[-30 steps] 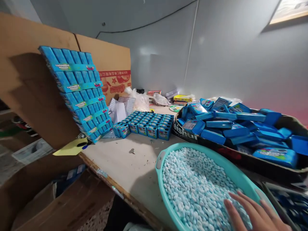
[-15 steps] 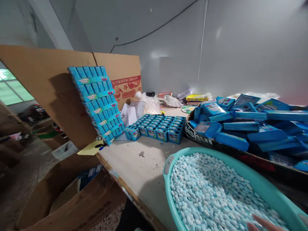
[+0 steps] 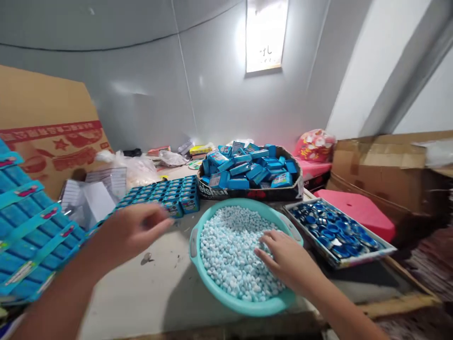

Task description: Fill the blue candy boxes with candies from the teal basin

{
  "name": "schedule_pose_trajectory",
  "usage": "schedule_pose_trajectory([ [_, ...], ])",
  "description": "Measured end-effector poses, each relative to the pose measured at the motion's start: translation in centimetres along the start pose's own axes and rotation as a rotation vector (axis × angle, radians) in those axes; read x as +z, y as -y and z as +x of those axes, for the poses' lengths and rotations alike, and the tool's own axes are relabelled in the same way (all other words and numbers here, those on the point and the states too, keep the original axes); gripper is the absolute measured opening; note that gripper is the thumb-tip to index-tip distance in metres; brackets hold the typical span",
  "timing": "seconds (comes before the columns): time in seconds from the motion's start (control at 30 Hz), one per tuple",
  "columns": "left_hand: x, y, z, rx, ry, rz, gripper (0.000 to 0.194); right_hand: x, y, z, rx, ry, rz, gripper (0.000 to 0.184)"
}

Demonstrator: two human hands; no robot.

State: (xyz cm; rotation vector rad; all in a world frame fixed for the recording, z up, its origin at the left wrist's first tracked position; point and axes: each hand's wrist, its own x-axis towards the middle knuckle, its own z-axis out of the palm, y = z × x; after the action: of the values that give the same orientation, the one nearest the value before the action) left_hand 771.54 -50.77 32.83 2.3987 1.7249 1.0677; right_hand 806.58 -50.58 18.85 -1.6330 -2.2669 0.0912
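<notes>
A turquoise oval tub (image 3: 240,306) filled with small pale blue and white candies (image 3: 233,255) stands in front of me. My right hand (image 3: 281,255) is over the tub's right side, its fingers apart at the candies' surface, and no candy shows in its grip. On the left, my left hand (image 3: 136,229) is above the table, smeared by motion. Its thumb stands off from the bent fingers, and I see nothing between them. Just behind it are rows of small blue boxes (image 3: 173,208) with dark round openings on top, partly hidden by that hand.
Behind the tub, a black carton (image 3: 247,193) is heaped with blue boxes (image 3: 240,167). A shallow tray (image 3: 354,262) of blue round caps (image 3: 329,229) lies to the right, near a pink stool (image 3: 357,212). A tall blue display stack (image 3: 31,226) leans at the left.
The view has swung to the right, bringing the caps tray and pink stool into sight. My left hand has come into view, and more of my right hand shows over the candies.
</notes>
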Motion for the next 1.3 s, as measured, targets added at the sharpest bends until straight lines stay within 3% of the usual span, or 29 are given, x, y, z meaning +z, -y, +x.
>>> schedule_pose_trajectory([
  [0.07,2.1,-1.1,5.7,0.083,0.002,0.118,0.017,0.1,0.4,0.0,-0.010,0.023,0.009,0.045],
  [0.2,10.0,-2.6,16.1,0.110,0.068,0.062,0.045,1.1,1.4,0.2,0.027,0.025,0.048,0.062],
  [0.27,13.7,-2.3,18.6,0.088,0.140,0.022,0.060,1.3,2.1,0.0,0.069,0.021,0.076,0.067],
  [0.37,17.3,-1.0,19.7,0.037,0.233,-0.076,0.059,1.5,2.9,-0.6,0.102,-0.018,0.141,0.062],
  [0.43,18.2,0.0,19.7,0.024,0.245,-0.164,0.054,1.5,2.9,-0.8,0.096,-0.073,0.211,0.054],
  [0.53,18.0,0.9,19.7,0.009,0.179,-0.314,0.049,0.4,2.0,0.8,0.054,-0.204,0.249,0.043],
  [0.67,15.8,1.4,18.8,-0.130,-0.066,-0.538,0.059,-3.5,0.6,7.7,-0.041,-0.351,0.079,0.042],
  [0.73,14.4,1.6,16.9,-0.254,-0.224,-0.680,0.062,-4.9,0.4,12.3,-0.068,-0.342,0.057,0.054],
  [0.83,12.7,1.5,12.4,-0.440,-0.382,-0.932,0.054,-5.0,0.6,17.4,-0.102,-0.238,0.048,0.082],
  [0.97,12.0,1.0,6.7,-0.571,-0.433,-1.203,0.064,-4.0,0.4,18.8,-0.129,-0.231,0.087,0.047],
  [1.07,12.2,0.5,4.5,-0.602,-0.329,-1.353,0.073,-4.5,0.1,17.3,-0.111,-0.325,0.169,0.045],
  [1.13,12.5,0.0,3.9,-0.595,-0.272,-1.442,0.072,-5.1,0.6,15.5,-0.062,-0.423,0.367,0.039],
  [1.17,12.7,-0.3,3.8,-0.595,-0.266,-1.482,0.069,-5.3,1.1,14.5,-0.019,-0.476,0.582,0.038],
  [1.23,13.1,-1.1,3.7,-0.614,-0.305,-1.540,0.063,-5.5,2.6,12.2,0.080,-0.531,1.170,0.045],
  [1.3,13.6,-1.8,3.6,-0.630,-0.370,-1.538,0.059,-5.4,4.3,10.0,0.169,-0.490,1.708,0.051],
])
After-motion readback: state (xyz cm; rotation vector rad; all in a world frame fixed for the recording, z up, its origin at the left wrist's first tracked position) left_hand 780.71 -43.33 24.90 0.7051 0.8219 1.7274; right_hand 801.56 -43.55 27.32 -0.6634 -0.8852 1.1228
